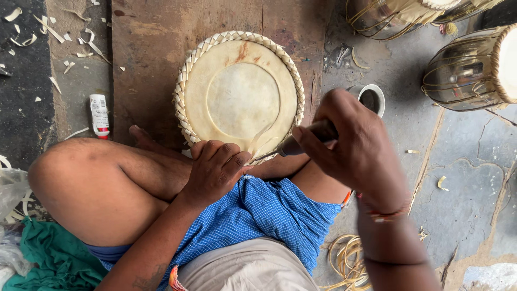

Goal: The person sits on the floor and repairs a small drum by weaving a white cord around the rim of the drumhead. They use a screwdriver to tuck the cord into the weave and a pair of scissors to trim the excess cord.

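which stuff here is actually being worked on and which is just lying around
In use: round drum head with braided rim; dark-handled tool in the right hand; left hand resting at the rim.

Lying about: white tube; cup; metal drums; scattered shavings; green cloth; coiled strips.

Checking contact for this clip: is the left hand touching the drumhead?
Touching. The head view shows the left hand with its fingers resting on the near woven edge of the drumhead.

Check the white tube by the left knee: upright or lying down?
Lying down. The white tube rests flat on the floor with its red cap end toward the knee, beside the wooden board. Neither hand touches it.
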